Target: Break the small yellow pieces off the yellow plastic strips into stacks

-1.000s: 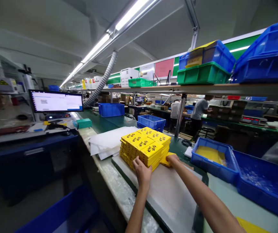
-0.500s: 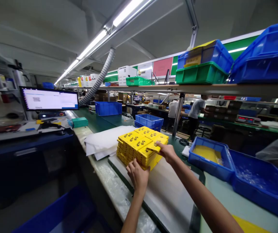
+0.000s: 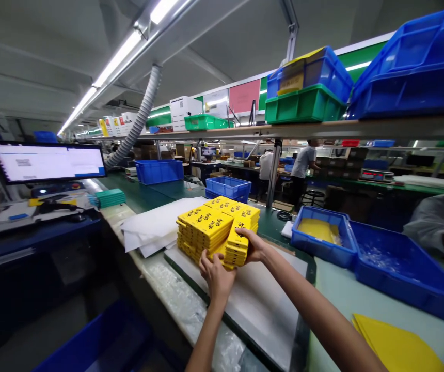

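Observation:
A block of yellow flat packets [image 3: 205,221] with black print lies in several stacks on a white sheet [image 3: 264,307] over the bench. At its near right corner, a small stack of yellow packets [image 3: 236,247] stands tilted, a little apart from the rest. My right hand [image 3: 253,247] grips this small stack from the right, thumb on top and the other fingers largely hidden behind. My left hand [image 3: 218,275] is closed at the lower front of the same stack, its fingertips against the bottom packets.
White foam sheets [image 3: 150,227] lie left of the block. Blue bins [image 3: 320,248] stand to the right, one holding yellow pieces; a yellow sheet [image 3: 398,343] lies near the front. A monitor [image 3: 47,163] stands at left. A shelf [image 3: 222,133] crosses above. A person's sleeve [image 3: 434,219] shows at right.
The small stack at the near right corner has come away from the block and tilted. My right hand has moved down its side from a top packet. The view has turned slightly right.

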Action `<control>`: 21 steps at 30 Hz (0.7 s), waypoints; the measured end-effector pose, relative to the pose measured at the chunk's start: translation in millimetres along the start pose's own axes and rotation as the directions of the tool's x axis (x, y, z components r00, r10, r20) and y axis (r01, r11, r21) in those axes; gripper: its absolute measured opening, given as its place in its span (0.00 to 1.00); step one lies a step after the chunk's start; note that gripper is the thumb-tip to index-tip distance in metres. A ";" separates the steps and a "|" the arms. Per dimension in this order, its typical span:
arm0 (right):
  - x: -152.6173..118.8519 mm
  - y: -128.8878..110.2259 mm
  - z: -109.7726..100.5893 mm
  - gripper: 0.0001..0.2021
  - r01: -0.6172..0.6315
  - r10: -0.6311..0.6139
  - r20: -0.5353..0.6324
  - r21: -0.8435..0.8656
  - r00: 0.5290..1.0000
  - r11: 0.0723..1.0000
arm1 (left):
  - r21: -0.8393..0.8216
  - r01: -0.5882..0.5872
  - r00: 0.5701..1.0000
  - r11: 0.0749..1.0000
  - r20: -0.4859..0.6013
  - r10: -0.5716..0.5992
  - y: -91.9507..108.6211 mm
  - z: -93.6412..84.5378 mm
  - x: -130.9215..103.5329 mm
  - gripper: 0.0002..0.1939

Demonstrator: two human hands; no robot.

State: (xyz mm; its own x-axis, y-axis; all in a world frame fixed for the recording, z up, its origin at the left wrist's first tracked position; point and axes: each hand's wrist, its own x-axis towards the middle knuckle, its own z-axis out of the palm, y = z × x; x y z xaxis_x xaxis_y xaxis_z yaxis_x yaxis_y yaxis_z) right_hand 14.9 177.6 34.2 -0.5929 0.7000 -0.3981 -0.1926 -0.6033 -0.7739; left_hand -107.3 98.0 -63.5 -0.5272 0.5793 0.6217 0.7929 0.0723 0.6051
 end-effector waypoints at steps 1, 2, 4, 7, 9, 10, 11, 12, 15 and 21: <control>-0.9 1.3 -1.7 0.18 0.003 -0.004 0.023 0.031 1.000 1.000 | -0.015 -0.023 1.000 1.000 0.001 0.023 -0.8 0.4 -1.9 0.22; -1.9 2.9 -3.9 0.17 0.010 -0.012 0.043 0.061 0.999 0.998 | -0.029 -0.042 0.999 0.999 0.001 0.042 -1.7 0.8 -3.4 0.23; -4.4 6.8 -8.9 0.16 0.024 -0.034 0.076 0.120 0.997 0.992 | -0.055 -0.072 0.997 0.996 0.005 0.072 -3.7 1.6 -5.1 0.29; -9.6 13.8 -15.8 0.15 0.055 -0.078 0.107 0.202 0.991 0.978 | -0.084 -0.128 0.991 0.988 0.035 0.132 -4.5 2.8 -6.7 0.30; -15.1 18.7 -20.4 0.15 0.078 -0.108 0.113 0.244 0.988 0.967 | -0.100 -0.169 0.983 0.980 0.056 0.175 -2.4 3.9 -10.0 0.27; -18.7 21.3 -23.2 0.16 0.087 -0.120 0.115 0.261 0.986 0.961 | -0.109 -0.187 0.979 0.976 0.062 0.194 -0.5 4.5 -13.0 0.26; -23.2 23.9 -26.6 0.17 0.091 -0.127 0.118 0.274 0.985 0.957 | -0.119 -0.203 0.975 0.972 0.067 0.212 1.6 4.9 -16.9 0.25; -28.6 26.6 -30.9 0.17 0.093 -0.132 0.120 0.285 0.984 0.954 | -0.131 -0.221 0.970 0.966 0.074 0.232 3.8 5.1 -21.7 0.25; -53.0 35.7 -51.3 0.20 0.099 -0.136 0.104 0.305 0.985 0.947 | -0.195 -0.294 0.939 0.936 0.123 0.321 9.9 2.0 -37.8 0.29; -157.7 67.0 -113.4 0.20 0.057 -0.056 -0.012 0.309 0.998 0.949 | -0.460 -0.547 0.645 0.699 0.300 0.703 45.6 -16.4 -57.9 0.40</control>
State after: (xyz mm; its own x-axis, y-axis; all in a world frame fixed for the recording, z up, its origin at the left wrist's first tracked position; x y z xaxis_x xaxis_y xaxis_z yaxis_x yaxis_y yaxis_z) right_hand 184.2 70.1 -10.7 -0.5717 0.7372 -0.3602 -0.4584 -0.6510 -0.6050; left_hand -45.6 54.4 -63.7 0.3084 0.6679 0.6774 0.7023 -0.6402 0.3114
